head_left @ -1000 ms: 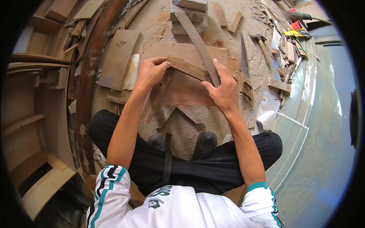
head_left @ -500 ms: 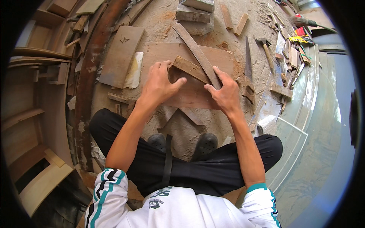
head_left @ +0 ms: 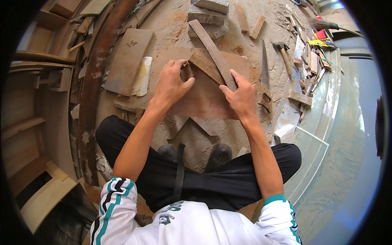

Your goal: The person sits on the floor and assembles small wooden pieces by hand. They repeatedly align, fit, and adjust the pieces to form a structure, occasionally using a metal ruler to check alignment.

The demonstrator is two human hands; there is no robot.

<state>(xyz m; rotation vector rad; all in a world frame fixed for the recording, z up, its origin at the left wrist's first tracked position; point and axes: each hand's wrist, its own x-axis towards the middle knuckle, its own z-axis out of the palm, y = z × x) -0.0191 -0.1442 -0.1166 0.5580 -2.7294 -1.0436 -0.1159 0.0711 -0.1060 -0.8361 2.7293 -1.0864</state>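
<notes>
My right hand (head_left: 241,98) grips the near end of a long, slightly curved wooden strip (head_left: 210,49) between thumb and fingers. A shorter, rough brown wood block (head_left: 205,67) lies at an angle against the strip, its near end by my right thumb. My left hand (head_left: 171,83) is open beside the block's far end, thumb and fingers apart in a curve; whether a fingertip touches the block I cannot tell. Both pieces are over a flat reddish plywood board (head_left: 200,102) on the dusty ground.
A handsaw (head_left: 265,77) and a hammer (head_left: 286,61) lie to the right, before a pile of wood scraps (head_left: 312,61). A glass sheet (head_left: 326,163) fills the right side. Grey blocks (head_left: 207,18) stand ahead. At left are a loose board (head_left: 130,61) and a rusty beam (head_left: 94,81).
The strip and the short block have shifted slightly away from me, and the block has tilted more steeply. My left hand has moved a little forward with its fingers still apart.
</notes>
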